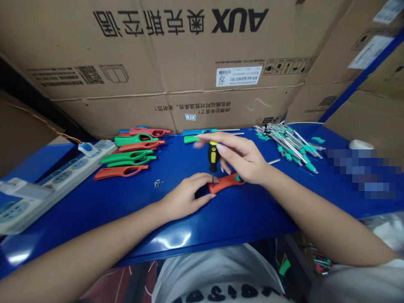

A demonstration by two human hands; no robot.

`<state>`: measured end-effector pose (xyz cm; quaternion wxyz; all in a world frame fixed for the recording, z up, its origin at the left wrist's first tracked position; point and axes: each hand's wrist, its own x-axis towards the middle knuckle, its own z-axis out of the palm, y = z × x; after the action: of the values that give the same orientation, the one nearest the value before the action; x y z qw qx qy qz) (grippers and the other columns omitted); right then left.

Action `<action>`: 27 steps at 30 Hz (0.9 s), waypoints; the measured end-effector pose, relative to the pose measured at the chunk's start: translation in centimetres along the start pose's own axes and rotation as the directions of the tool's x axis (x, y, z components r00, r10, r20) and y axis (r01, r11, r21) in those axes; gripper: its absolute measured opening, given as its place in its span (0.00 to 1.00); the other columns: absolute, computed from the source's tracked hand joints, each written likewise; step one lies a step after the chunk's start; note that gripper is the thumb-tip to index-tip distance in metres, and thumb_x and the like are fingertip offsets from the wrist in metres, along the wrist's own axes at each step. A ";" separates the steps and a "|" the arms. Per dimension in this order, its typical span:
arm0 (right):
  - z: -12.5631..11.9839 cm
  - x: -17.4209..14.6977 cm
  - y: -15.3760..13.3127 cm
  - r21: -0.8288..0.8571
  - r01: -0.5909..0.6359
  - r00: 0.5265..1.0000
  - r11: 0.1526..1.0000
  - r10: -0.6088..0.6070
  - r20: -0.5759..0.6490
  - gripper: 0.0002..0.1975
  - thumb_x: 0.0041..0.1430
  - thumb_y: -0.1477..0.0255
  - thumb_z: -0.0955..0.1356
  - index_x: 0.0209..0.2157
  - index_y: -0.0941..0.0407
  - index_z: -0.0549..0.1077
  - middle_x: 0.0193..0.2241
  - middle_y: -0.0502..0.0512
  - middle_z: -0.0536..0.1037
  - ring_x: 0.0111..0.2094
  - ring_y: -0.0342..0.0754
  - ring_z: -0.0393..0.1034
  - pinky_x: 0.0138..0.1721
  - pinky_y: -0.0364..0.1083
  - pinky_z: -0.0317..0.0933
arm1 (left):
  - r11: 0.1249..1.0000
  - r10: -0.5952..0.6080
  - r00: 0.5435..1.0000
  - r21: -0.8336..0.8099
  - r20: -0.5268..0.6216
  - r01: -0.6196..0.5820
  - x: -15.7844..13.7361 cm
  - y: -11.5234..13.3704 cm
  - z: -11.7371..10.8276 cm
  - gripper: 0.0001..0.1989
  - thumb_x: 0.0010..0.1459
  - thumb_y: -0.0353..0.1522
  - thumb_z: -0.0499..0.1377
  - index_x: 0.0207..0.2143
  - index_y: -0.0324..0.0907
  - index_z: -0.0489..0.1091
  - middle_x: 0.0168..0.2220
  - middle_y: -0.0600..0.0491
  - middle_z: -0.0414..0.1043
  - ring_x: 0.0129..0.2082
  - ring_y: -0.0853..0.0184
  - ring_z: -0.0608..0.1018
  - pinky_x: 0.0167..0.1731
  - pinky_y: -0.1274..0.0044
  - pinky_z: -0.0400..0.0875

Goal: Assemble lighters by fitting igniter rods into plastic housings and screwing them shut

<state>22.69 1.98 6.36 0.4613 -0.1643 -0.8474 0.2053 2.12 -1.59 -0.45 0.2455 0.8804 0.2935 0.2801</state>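
Your right hand [243, 162] gripped a screwdriver [213, 162] by its yellow-and-black handle, fingers curled round the top, the tool upright with its tip set down on an orange casing [225, 183]. Your left hand [187, 195] was closed lightly on the near end of that casing, thumb and fingers pinching it flat against the bench [126, 202]. The casing lay in the middle of the blue bench, straight ahead of you, with a bit of green showing at its far end under your right palm.

Just left of your left hand sat a few small screws [158, 183], loose on the bench. Farther left and back lay a pile of casings [134, 153], green and orange, stacked roughly side by side. Beyond them a white power strip [47, 185] ran along the left edge, a blue plug [88, 148] at its far end.

Behind your right hand lay a blue-and-green piece [197, 134] near the back edge. To the right was a heap of metal rods [288, 143] with green tips. Cardboard boxes [189, 54] walled in the back of the bench.
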 end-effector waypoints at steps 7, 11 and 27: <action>0.0 0.1 0.4 -0.010 -0.007 0.997 1.000 0.007 -0.081 0.10 0.66 0.71 0.68 0.46 0.59 0.78 0.39 0.57 0.81 0.28 0.40 0.71 0.32 0.42 0.68 | 0.999 -0.030 1.000 -0.020 -0.010 0.030 0.0 0.1 0.1 0.14 0.63 0.30 0.62 0.51 0.42 0.71 0.51 0.46 0.76 0.53 0.60 0.77 0.55 0.66 0.72; 0.2 0.2 0.3 -0.106 0.045 0.992 0.993 -0.057 -0.114 0.09 0.64 0.71 0.70 0.44 0.59 0.78 0.37 0.55 0.81 0.24 0.38 0.64 0.31 0.42 0.64 | 0.998 -0.048 0.998 -0.030 -0.028 0.048 0.1 0.5 0.2 0.13 0.63 0.29 0.62 0.50 0.41 0.71 0.50 0.46 0.77 0.51 0.60 0.78 0.54 0.66 0.73; 0.2 -0.2 -0.5 -0.160 0.108 0.994 0.981 -0.106 0.026 0.16 0.71 0.73 0.59 0.55 0.57 0.71 0.48 0.59 0.78 0.47 0.47 0.73 0.48 0.47 0.68 | 0.996 -0.084 0.995 -0.017 -0.053 0.083 0.0 0.8 0.3 0.13 0.61 0.27 0.62 0.49 0.41 0.72 0.48 0.48 0.78 0.50 0.61 0.79 0.53 0.69 0.73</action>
<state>22.54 1.41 6.34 0.4494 -0.1534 -0.8728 0.1127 2.64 -2.24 -0.16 0.2557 0.8577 0.3342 0.2953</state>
